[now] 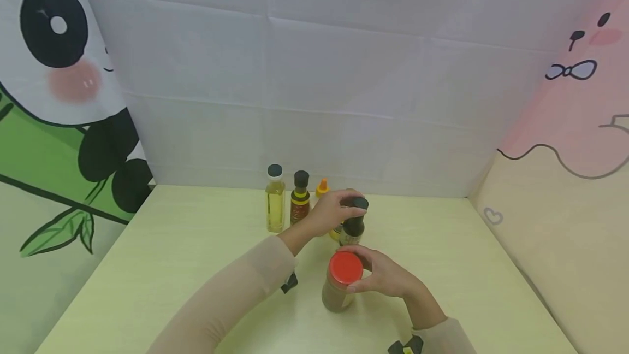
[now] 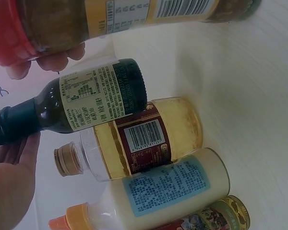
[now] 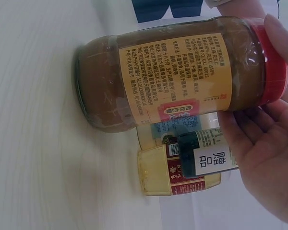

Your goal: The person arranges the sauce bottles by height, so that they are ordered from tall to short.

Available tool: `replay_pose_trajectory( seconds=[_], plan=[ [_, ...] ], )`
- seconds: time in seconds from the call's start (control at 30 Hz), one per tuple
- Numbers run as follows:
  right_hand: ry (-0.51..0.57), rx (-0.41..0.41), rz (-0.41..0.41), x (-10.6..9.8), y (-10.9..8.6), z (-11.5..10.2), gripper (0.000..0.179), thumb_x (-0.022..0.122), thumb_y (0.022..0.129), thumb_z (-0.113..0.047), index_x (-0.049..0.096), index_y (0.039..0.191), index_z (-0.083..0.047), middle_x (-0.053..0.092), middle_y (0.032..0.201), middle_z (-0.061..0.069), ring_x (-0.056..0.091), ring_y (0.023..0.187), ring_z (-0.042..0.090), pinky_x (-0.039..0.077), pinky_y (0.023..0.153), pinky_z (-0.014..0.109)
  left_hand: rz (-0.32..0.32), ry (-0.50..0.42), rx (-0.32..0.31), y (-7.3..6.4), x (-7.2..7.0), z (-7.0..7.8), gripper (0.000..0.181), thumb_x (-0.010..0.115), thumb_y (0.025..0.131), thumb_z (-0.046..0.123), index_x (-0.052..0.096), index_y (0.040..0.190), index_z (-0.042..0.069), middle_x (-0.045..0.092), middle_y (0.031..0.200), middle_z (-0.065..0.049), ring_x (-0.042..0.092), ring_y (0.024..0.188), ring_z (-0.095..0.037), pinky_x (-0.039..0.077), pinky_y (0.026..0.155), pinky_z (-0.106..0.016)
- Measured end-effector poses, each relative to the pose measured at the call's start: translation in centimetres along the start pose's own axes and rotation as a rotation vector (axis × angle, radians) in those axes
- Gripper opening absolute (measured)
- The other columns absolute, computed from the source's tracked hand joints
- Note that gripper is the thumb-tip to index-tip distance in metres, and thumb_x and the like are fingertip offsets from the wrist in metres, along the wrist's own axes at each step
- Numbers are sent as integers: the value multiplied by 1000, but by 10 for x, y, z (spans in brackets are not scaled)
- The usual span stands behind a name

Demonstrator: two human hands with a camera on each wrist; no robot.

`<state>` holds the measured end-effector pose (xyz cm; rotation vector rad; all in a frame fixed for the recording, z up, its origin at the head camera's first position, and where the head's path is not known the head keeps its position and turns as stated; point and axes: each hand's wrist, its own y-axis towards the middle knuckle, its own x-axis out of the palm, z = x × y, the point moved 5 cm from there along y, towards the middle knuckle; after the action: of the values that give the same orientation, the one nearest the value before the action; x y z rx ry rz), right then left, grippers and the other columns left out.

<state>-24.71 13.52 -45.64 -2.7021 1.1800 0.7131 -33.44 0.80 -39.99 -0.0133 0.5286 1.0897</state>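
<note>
In the head view my left hand (image 1: 328, 214) reaches across to a small dark green bottle (image 1: 351, 228) and holds it by its dark cap. The left wrist view shows thumb and fingers around the neck of this green bottle (image 2: 86, 98), which has a pale printed label. My right hand (image 1: 388, 275) grips a jar of brown paste (image 1: 336, 294) by its red lid (image 1: 346, 267), nearer to me than the bottle. In the right wrist view the paste jar (image 3: 177, 72) shows a tan label, with thumb and fingers on opposite sides of the lid.
Behind the hands stand a tall oil bottle (image 1: 276, 206), a brown sauce bottle (image 1: 300, 204) and an orange-capped squeeze bottle (image 1: 322, 187). A bottle of yellow liquid with a red label (image 2: 149, 136) stands close beyond the green bottle. A white cloth wall (image 1: 344, 81) closes the table's back.
</note>
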Motion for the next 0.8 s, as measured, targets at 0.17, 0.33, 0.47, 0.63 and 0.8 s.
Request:
replay_pose_trajectory(
  seconds=[0.17, 0.33, 0.47, 0.63, 0.8],
  plan=[
    [-5, -13, 2, 0, -1, 2, 65, 78, 84, -13, 47, 139, -1, 61, 123, 3, 54, 116, 22, 40, 102, 39, 3, 36, 3, 5, 6, 1, 36, 74, 89, 24, 66, 122, 12, 68, 111, 1, 63, 106, -17, 54, 83, -32],
    [-4, -8, 9, -1, -2, 3, 65, 78, 83, -13, 47, 139, -4, 61, 123, 3, 55, 115, 22, 42, 100, 38, -5, 59, 14, 13, 12, 1, 36, 75, 88, 23, 67, 121, 11, 68, 112, -1, 63, 103, -17, 55, 82, -32],
    [0, 8, 16, 0, -2, 3, 65, 78, 83, -14, 47, 139, -4, 61, 123, 4, 55, 114, 22, 44, 98, 36, -13, 62, 14, 18, 16, -2, 36, 75, 88, 24, 67, 120, 11, 68, 112, -1, 64, 103, -17, 54, 82, -31],
    [0, 24, 18, 1, -1, 1, 65, 79, 83, -16, 48, 139, -4, 61, 123, 3, 55, 114, 22, 44, 98, 35, -10, 80, -6, 24, 18, -5, 35, 75, 88, 23, 67, 119, 11, 68, 111, 0, 64, 102, -16, 54, 82, -30],
    [3, 37, 23, -1, -2, -1, 64, 79, 82, -17, 49, 138, -5, 61, 122, 3, 55, 113, 22, 44, 98, 35, -11, 84, 4, 30, 20, -2, 35, 76, 87, 22, 67, 119, 10, 69, 109, -1, 64, 101, -16, 54, 82, -30]
  ],
)
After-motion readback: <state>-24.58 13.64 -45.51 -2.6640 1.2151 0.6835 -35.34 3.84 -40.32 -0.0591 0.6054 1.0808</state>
